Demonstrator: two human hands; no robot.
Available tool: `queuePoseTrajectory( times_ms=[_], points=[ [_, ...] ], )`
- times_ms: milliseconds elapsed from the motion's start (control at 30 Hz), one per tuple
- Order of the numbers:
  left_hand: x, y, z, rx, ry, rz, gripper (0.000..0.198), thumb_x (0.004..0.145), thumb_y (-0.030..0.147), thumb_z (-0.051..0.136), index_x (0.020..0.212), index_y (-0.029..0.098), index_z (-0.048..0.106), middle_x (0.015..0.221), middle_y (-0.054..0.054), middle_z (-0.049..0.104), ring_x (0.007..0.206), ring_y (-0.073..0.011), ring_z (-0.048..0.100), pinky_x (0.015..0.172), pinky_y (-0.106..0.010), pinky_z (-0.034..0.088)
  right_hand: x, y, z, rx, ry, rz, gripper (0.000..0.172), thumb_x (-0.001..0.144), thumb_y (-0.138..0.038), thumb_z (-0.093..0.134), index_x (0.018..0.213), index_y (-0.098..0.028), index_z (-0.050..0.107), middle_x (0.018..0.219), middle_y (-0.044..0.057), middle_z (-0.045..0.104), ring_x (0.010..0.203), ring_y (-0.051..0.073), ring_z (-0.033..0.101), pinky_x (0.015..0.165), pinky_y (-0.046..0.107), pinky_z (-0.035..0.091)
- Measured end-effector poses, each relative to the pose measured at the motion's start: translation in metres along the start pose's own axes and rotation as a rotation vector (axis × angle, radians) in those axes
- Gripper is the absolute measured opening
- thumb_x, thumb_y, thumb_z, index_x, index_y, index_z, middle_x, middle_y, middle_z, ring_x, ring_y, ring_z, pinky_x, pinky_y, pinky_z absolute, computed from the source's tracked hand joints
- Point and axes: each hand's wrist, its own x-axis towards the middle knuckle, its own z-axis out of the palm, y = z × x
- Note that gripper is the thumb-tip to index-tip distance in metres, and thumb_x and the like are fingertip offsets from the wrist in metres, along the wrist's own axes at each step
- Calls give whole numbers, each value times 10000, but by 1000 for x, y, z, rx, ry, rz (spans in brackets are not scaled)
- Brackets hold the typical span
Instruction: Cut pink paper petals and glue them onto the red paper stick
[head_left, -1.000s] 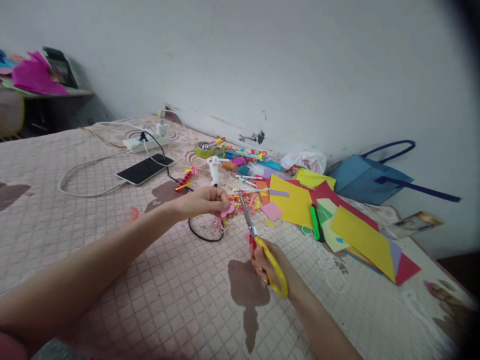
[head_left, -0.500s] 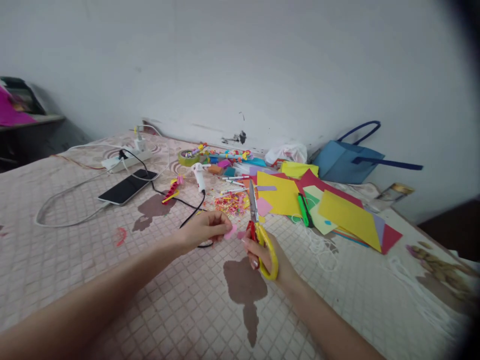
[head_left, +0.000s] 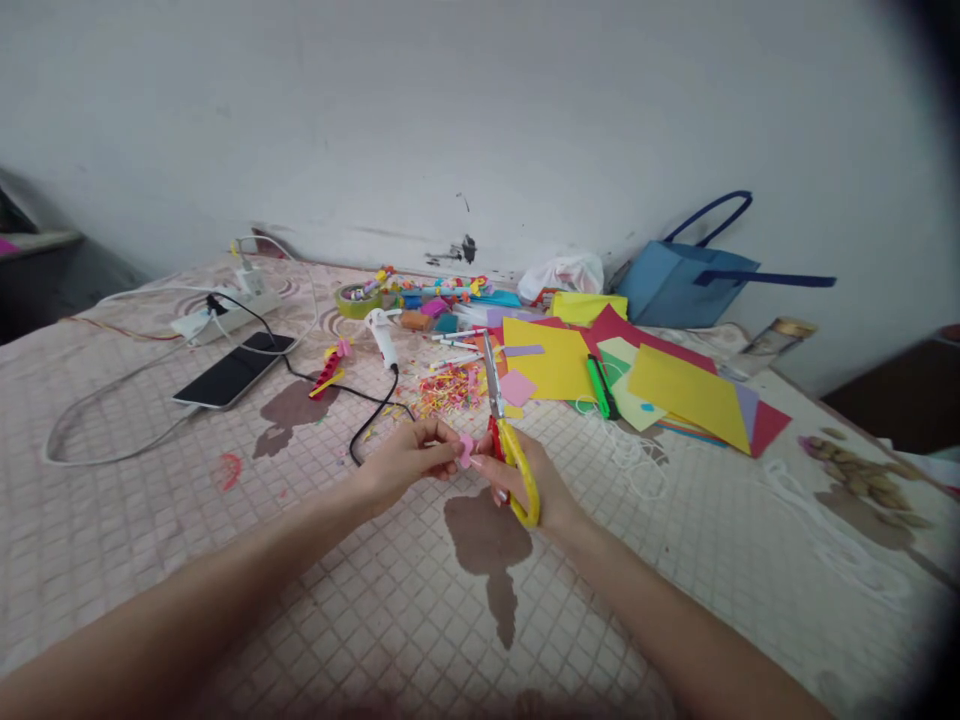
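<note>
Between the fingertips of my left hand [head_left: 416, 458] is a small pink paper piece [head_left: 466, 451]. My right hand [head_left: 529, 483] holds the scissors [head_left: 519, 468], which have yellow and red handles, with the blades pointing up and away from me. The fingertips of my right hand reach the pink piece's right edge; whether they grip it is hard to tell. Beyond the hands lie a heap of small colourful paper bits [head_left: 451, 390] and a pink paper square [head_left: 517, 386].
A white glue gun [head_left: 382, 338] with a black cord, a phone [head_left: 235, 370] and a power strip [head_left: 225, 315] lie left. Coloured sheets [head_left: 686, 392], a green cutter [head_left: 601, 386], white string [head_left: 634, 460] and a blue bag [head_left: 682, 285] are right.
My hands have come together at the pink piece, where a gap stood between them before. The scissors stay in my right hand. The whole view has shifted slightly.
</note>
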Motion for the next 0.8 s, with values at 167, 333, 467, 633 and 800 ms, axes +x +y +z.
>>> queuePoseTrajectory(
  times_ms=[167,333,467,633,800],
  points=[
    [-3,-8,7,-61,20,22,214,704,308,688,709,137,560,611,34,547,529,-49,465,534,-186,366,2,7,0,-57,34,21,246,695,-357,656,775,-193,490,617,-67,483,397,54,414,338,176,360],
    [-3,-12,9,-105,17,31,208,709,310,681,715,137,566,648,20,555,554,-57,464,540,-192,357,3,7,2,-43,36,31,257,674,-348,664,759,-201,471,632,-63,498,396,55,410,345,184,363],
    [-3,-11,10,-85,15,-3,227,703,318,683,705,133,549,642,14,563,566,-68,491,559,-201,382,3,8,1,-34,54,37,246,678,-330,657,765,-201,467,651,-56,516,389,49,405,342,181,362],
    [-5,-6,12,38,7,-4,255,719,357,664,733,140,532,607,13,584,542,-77,522,549,-209,408,6,7,-2,-40,102,42,220,676,-311,643,748,-202,465,592,-76,474,367,50,390,321,176,347],
    [-6,-6,12,50,-19,-19,305,703,405,674,728,144,520,582,29,570,490,-71,516,494,-201,412,6,7,-2,-14,37,56,262,648,-317,673,739,-195,460,570,-77,494,349,43,380,320,173,341]
  ],
)
